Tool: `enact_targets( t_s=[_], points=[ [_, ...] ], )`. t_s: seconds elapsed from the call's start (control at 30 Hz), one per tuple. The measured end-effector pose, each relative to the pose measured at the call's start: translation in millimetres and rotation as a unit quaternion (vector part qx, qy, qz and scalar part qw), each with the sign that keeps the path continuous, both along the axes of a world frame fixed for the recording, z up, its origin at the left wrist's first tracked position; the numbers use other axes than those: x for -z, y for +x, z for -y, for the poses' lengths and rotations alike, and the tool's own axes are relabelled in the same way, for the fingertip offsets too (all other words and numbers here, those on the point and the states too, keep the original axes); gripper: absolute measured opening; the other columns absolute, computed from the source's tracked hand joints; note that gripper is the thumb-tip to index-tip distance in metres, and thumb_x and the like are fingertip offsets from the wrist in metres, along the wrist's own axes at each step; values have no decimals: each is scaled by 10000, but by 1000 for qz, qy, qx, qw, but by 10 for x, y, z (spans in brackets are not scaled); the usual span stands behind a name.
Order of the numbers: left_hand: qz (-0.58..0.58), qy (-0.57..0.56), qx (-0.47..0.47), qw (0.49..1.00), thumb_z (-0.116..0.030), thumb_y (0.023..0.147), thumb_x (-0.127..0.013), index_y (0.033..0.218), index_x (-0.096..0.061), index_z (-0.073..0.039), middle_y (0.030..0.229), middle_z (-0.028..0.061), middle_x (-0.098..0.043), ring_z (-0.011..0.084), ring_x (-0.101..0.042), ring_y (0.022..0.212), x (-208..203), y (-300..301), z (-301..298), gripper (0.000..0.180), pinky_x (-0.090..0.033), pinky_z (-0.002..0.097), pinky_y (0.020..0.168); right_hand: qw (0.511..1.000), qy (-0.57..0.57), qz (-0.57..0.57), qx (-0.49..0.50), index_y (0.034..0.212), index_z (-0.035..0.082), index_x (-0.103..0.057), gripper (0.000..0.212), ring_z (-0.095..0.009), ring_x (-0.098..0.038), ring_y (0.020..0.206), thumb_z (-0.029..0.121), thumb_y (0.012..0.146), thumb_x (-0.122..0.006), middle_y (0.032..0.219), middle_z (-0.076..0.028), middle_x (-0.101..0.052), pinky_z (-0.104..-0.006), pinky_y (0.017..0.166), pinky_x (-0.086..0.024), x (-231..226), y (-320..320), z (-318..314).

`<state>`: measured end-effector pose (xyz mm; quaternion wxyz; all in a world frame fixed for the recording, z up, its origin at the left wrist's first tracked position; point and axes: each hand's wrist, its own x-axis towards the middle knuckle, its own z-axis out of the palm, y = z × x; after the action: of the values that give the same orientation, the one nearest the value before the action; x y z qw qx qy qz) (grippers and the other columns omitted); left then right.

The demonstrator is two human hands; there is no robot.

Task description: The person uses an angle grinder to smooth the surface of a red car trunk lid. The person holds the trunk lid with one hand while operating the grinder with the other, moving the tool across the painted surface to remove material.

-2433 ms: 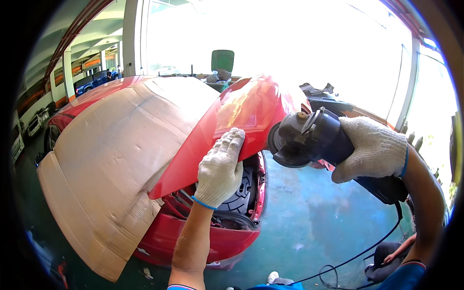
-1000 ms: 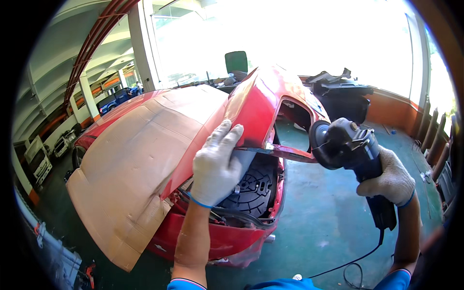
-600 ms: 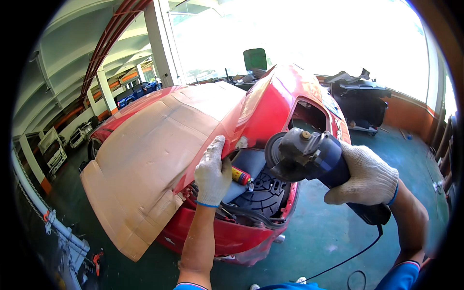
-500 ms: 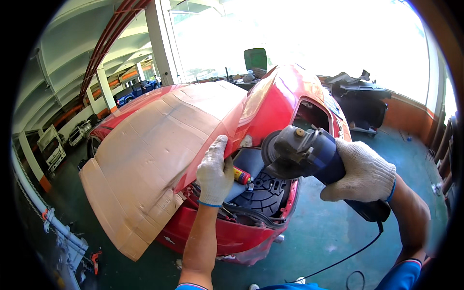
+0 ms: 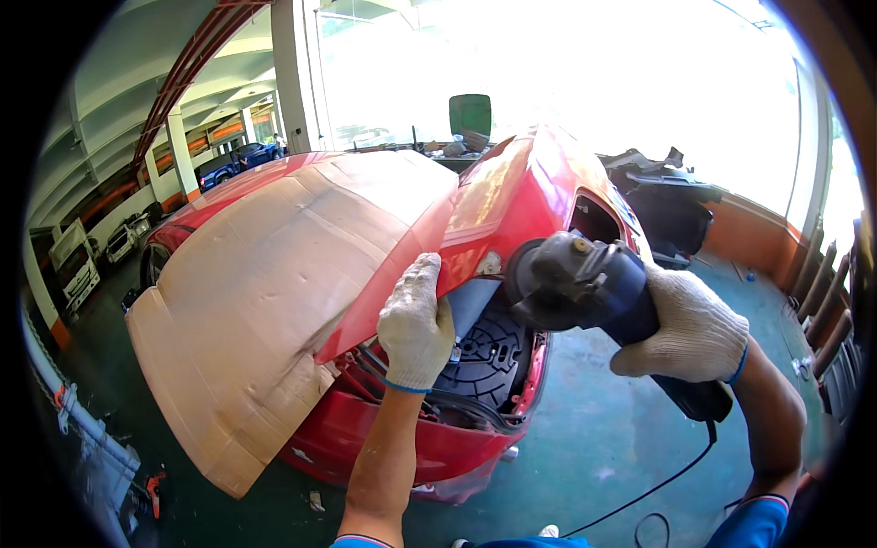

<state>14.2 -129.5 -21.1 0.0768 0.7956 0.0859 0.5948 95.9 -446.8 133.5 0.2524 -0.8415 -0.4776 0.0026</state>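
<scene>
My right hand, in a white knit glove, is closed around the dark blue body of an angle grinder. The grinder's disc end points left, above the car's open rear, apart from the bodywork as far as I can tell. My left hand, gloved alike, grips the edge of a red body panel that slants toward the rear of the red car. Brown cardboard lies over the car to the left of it. Below, a round black plastic tray sits in the trunk floor.
A power cord runs from the grinder to the green floor. The red rear bumper stands close in front of me. Dark car parts are piled at the back right. A blue-grey metal frame stands at left.
The view has shifted a little, and both hands sit slightly farther right relative to the car. A red and yellow can beside my left hand is now hidden. Both grips stay the same.
</scene>
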Motion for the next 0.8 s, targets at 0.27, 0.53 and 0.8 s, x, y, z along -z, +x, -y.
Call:
enact_targets(
  t_s=[0.27, 0.53, 0.8],
  points=[
    [-8, -6, -5, 1000, 27, 905, -674, 1332, -720, 13, 1287, 248, -739, 396, -741, 1155, -21, -50, 14, 429, -585, 449, 1008, 997, -1, -56, 53, 1200, 5, -675, 633, -317, -702, 791, 325, 686, -860, 854, -154, -709, -403, 808, -583, -14, -64, 109],
    [1, 2, 11, 1000, 27, 906, -683, 1335, -717, 23, 1295, 244, -738, 407, -729, 1177, 21, -39, -45, 431, -575, 453, 1029, 998, -41, -8, 38, 1150, 8, -675, 591, -320, -733, 832, 343, 694, -849, 877, -155, -732, -414, 812, -589, -114, -197, -105],
    [24, 0, 22, 999, 25, 900, -685, 1306, -732, 33, 1270, 249, -747, 407, -734, 1167, 56, -18, -86, 409, -578, 452, 1028, 991, -64, -71, 96, 1226, 4, -677, 668, -296, -705, 900, 347, 682, -858, 979, -155, -723, -390, 847, -573, -184, -396, -194]
  ],
)
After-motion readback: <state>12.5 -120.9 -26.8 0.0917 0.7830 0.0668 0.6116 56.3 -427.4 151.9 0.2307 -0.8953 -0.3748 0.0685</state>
